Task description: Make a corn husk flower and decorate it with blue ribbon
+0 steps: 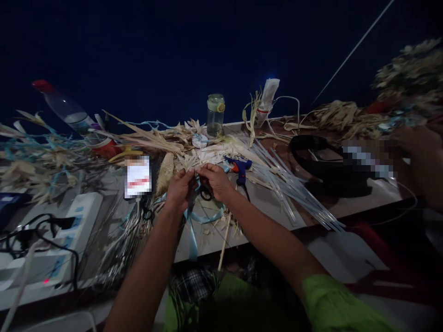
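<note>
My left hand (pixel 182 186) and my right hand (pixel 215 180) meet over the middle of the table, thumbs and fingers pinched close together. Whatever lies between the fingertips is too small to make out. A light blue ribbon (pixel 193 237) loops below the hands and hangs over the table's front edge. Under my right hand, black scissor handles (pixel 206 192) show in part. Just right of that hand lies a blue glue gun (pixel 241 171) with an orange trigger. Pale dried husk pieces (pixel 214 154) are heaped behind both hands.
Clear plastic tubes (pixel 294 189) lie to the right, near a black curved object (pixel 325 161). A lidded bottle (pixel 215 115) stands behind. At left are a lit phone (pixel 137 177), thin wires (pixel 121 249) and a power strip (pixel 76 235). Another person's hand (pixel 420 152) is far right.
</note>
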Tool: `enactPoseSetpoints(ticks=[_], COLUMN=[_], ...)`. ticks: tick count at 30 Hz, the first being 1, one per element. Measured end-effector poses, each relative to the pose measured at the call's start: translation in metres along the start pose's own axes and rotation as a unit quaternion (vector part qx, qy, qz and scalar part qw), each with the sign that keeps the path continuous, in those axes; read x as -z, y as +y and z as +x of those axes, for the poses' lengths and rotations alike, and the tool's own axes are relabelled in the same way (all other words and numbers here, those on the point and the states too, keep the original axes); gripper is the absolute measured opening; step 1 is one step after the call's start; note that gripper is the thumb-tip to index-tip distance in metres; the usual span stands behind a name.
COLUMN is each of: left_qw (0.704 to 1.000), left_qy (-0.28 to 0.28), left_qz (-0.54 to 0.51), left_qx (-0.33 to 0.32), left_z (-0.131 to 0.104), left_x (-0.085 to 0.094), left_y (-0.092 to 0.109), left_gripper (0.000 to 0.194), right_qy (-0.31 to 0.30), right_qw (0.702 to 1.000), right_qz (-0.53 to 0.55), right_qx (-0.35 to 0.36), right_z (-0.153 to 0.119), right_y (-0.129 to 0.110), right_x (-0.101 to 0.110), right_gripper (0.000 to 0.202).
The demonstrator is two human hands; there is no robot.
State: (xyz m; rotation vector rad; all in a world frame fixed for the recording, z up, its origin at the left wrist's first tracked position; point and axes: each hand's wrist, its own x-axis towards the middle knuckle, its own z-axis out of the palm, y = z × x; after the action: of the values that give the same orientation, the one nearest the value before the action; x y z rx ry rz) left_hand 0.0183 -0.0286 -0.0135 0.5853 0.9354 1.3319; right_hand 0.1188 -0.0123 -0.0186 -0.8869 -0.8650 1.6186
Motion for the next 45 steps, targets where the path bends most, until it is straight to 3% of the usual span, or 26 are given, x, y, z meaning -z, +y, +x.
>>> enactPoseSetpoints(ticks=[5,9,15,34,45], left_qw=[0.997,0.995,0.992,0.992,0.989], left_qy=[-0.02,-0.042,-0.073,-0.081,-0.097], left_qz=[-0.065,-0.082,-0.095,-0.062,-0.045], left_qx=[0.03,0.034,0.022,0.078,0.103], left_z=[0.0,0.002,0.004,0.001,0.002], left_x=[-0.001,0.001,0.004,0.001,0.007], left_y=[0.005,0.006,0.004,0.003,0.001], left_gripper=[0.017,0.016,0.011,0.017,0.019], right_qy=[0.04,0.054,0.063,0.076,0.062], right_qw=[0.998,0.993,0.982,0.968,0.977], right_qz=[0.007,-0.041,-0.124,-0.201,-0.178], right_qx=[0.038,0.099,0.124,0.131,0.099], right_z=[0.006,0.008,0.007,0.009,0.008], right_y=[-0.002,-0.005,-0.005,-0.005,-0.006], right_x=[0.007,0.008,0.008,0.012,0.011], right_gripper=[0.026,0.029,0.027,0.024,0.026])
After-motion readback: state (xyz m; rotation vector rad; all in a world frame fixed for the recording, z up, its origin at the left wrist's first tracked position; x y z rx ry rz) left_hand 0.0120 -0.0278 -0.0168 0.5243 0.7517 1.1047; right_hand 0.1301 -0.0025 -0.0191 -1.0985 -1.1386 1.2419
